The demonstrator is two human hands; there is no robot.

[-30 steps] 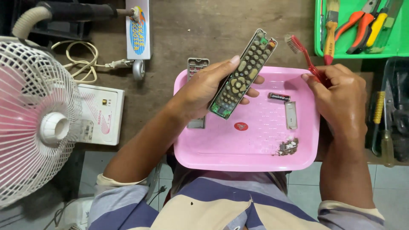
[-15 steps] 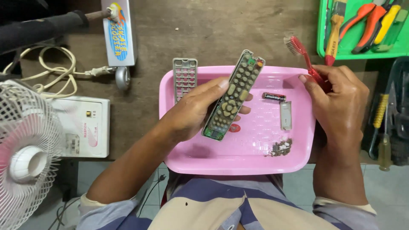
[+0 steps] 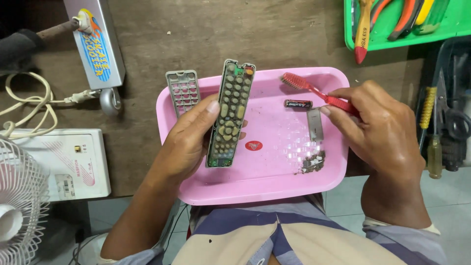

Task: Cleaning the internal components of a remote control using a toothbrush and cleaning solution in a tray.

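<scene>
Over the shallow pink plastic tray, left hand clasps the opened grey remote-control board, right hand pinches a red toothbrush (bristles raised); hard scrubbing could dislodge its rubber buttons.

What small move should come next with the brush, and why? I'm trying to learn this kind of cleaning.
Probably bring the red toothbrush in the right hand leftward until its bristles meet the opened remote. The left hand holds the remote over the pink tray with its rubber keypad facing up, and the brush head hangs just to its right, apart from it.
</scene>
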